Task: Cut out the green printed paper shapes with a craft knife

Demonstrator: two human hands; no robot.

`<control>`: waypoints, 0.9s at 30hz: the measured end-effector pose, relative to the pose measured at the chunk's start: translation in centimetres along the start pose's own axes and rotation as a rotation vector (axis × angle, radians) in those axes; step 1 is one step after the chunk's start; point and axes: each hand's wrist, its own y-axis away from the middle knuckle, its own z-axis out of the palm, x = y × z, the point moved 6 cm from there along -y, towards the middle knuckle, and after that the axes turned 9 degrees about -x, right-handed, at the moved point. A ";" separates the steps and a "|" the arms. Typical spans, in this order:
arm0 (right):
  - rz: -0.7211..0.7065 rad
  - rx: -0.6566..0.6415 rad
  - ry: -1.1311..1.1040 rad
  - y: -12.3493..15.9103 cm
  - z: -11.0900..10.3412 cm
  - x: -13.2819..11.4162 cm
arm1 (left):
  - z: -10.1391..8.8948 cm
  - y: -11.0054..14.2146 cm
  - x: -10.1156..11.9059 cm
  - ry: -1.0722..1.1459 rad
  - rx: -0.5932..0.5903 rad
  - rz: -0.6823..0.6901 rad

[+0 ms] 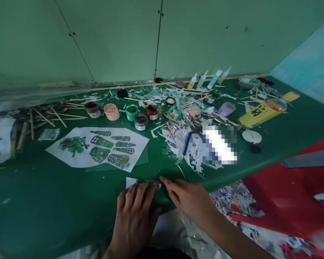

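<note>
Reading twelve-o'clock jar labels (141, 128) defeats me; left hand (135, 212) spreads over a shiny dark-and-white piece (131, 182); whether right hand (187, 194) grips, I can't tell.

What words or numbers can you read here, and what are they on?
None can be read clearly.
Yellow container: big dark marks, too blurred to read.
Jars: labels too small to read.
Green-and-white bottle: any lettering is too small to read.
</note>
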 end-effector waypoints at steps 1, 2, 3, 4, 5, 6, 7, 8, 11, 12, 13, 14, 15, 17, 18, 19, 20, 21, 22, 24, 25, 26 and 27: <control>-0.005 0.007 0.011 0.0 0.0 0.0 | 0.0 0.0 0.0 -0.005 0.000 0.001; -0.011 0.013 0.025 0.0 0.1 -0.1 | 0.1 0.0 0.0 -0.009 -0.002 0.001; -0.015 0.020 0.043 0.1 0.1 -0.2 | 0.1 0.0 0.0 -0.011 -0.005 0.000; -0.015 0.024 0.065 0.1 0.1 -0.3 | 0.2 0.0 -0.1 -0.011 -0.008 -0.002; -0.013 0.024 0.091 0.2 0.2 -0.5 | 0.2 0.0 -0.1 -0.013 -0.009 -0.002; -0.011 0.021 0.121 0.2 0.2 -0.7 | 0.3 0.0 -0.1 -0.015 -0.009 -0.001; -0.009 0.014 0.153 0.2 0.2 -0.9 | 0.3 0.0 -0.1 -0.018 -0.007 0.001; -0.004 0.003 0.184 0.3 0.3 -1.1 | 0.3 0.1 -0.1 -0.021 -0.003 0.006; 0.027 -0.047 0.249 0.3 0.5 -1.7 | 0.3 0.1 -0.1 -0.025 0.023 0.023; 0.042 -0.067 0.256 0.3 0.6 -1.8 | 0.2 0.1 -0.1 -0.026 0.033 0.027; 0.056 -0.090 0.257 0.4 0.8 -1.8 | 0.2 0.1 -0.1 -0.026 0.038 0.029; 0.068 -0.112 0.255 0.4 0.9 -1.9 | 0.2 0.2 -0.1 -0.027 0.038 0.029; 0.079 -0.134 0.252 0.5 1.0 -1.9 | 0.2 0.2 -0.1 -0.029 0.036 0.029; 0.103 -0.178 0.245 0.7 1.2 -2.0 | 0.3 0.2 -0.1 -0.037 0.024 0.027; 0.117 -0.198 0.243 0.8 1.3 -2.0 | 0.3 0.2 -0.1 -0.042 0.021 0.025; 0.127 -0.215 0.242 0.9 1.3 -2.0 | 0.3 0.2 -0.1 -0.046 0.020 0.025; 0.133 -0.228 0.240 1.0 1.3 -2.0 | 0.3 0.2 -0.1 -0.048 0.021 0.024; 0.137 -0.239 0.238 1.1 1.2 -2.1 | 0.3 0.2 -0.1 -0.049 0.023 0.024; 0.137 -0.245 0.237 1.1 1.1 -2.2 | 0.3 0.2 -0.1 -0.047 0.025 0.024; 0.126 -0.251 0.233 1.3 1.0 -2.5 | 0.2 0.2 0.0 -0.041 0.032 0.026; 0.123 -0.250 0.231 1.3 0.9 -2.5 | 0.2 0.2 0.0 -0.040 0.035 0.026; 0.123 -0.245 0.231 1.5 0.8 -2.5 | 0.2 0.2 -0.1 -0.041 0.035 0.026; 0.125 -0.236 0.229 1.6 0.6 -2.3 | 0.2 0.2 -0.1 -0.042 0.034 0.026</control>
